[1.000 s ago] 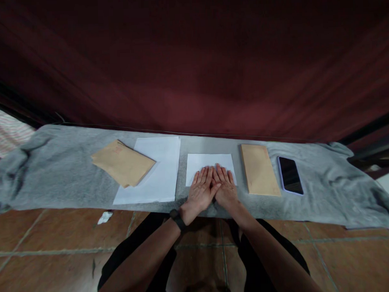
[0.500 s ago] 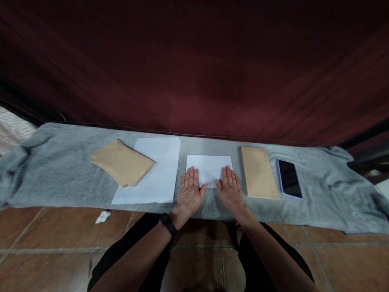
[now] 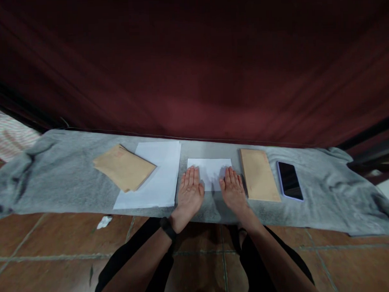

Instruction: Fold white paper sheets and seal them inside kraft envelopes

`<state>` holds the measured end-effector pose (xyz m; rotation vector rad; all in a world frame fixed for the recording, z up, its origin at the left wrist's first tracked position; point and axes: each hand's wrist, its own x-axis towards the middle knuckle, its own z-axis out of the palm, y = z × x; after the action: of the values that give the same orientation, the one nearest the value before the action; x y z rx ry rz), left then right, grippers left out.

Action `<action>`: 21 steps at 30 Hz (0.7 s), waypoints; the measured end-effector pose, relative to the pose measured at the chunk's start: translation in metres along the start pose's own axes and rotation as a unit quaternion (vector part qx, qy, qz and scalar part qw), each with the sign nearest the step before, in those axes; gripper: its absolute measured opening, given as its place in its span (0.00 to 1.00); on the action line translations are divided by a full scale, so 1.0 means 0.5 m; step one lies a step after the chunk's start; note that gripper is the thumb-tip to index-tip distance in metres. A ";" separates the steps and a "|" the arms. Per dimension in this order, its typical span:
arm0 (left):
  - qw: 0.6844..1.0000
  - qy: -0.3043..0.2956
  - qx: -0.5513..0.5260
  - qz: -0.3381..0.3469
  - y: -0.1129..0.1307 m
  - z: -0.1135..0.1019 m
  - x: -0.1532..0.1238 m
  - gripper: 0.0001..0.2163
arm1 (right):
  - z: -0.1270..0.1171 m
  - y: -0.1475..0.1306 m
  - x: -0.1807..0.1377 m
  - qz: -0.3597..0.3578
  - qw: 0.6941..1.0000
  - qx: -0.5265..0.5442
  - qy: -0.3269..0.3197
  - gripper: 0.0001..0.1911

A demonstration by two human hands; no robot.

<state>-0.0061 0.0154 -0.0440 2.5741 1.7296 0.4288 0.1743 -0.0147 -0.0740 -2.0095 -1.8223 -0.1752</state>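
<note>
A small white paper [image 3: 210, 173] is lying flat at the middle of the grey cloth [image 3: 61, 167] in front of me, its long side running left to right. My left hand [image 3: 190, 191] is lying palm down over the paper's left end, flat, fingers straight and side by side, pinching nothing. My right hand [image 3: 232, 189] is mirroring it at the right end, likewise flat, with its fingers close together; how firmly either palm is bearing down, I cannot tell. Between the two hands, the paper's middle is showing.

Just beyond my right hand, a neat brown stack [image 3: 259, 174] is resting on the cloth, with a dark-screened phone [image 3: 289, 180] in a pale purple case lying beside it. To my left, larger white sheets [image 3: 163, 177] are lying near my hand, and fanned brown envelopes [image 3: 125, 167] are partly covering them.

A black wristband [image 3: 168, 228] is circling my left wrist. Below, a white scrap [image 3: 104, 222] is lying on the brown tiled floor [image 3: 57, 236]; beyond the cloth, dark red fabric [image 3: 192, 78] is filling the background.
</note>
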 end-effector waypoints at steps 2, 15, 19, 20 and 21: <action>0.999 -0.001 -0.016 0.029 0.012 -0.002 0.030 0.27 | -0.006 -0.010 0.031 -0.003 0.999 0.028 -0.025 0.30; 0.995 -0.068 0.013 0.065 0.018 0.061 0.119 0.26 | 0.039 -0.063 0.116 -0.007 0.993 0.053 -0.109 0.29; 0.998 -0.054 0.013 0.032 0.014 0.066 0.120 0.26 | 0.044 -0.050 0.115 0.012 0.994 0.014 -0.104 0.28; 0.998 -0.051 0.013 0.027 0.013 0.067 0.120 0.26 | 0.045 -0.046 0.114 0.017 0.995 0.008 -0.102 0.28; 0.999 -0.048 0.012 0.024 0.013 0.068 0.120 0.26 | 0.045 -0.042 0.114 0.021 0.995 0.003 -0.100 0.28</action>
<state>0.0289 0.0723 -0.0624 2.6109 1.6555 0.2833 0.1573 0.0475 -0.0690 -2.1246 -1.8929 0.0460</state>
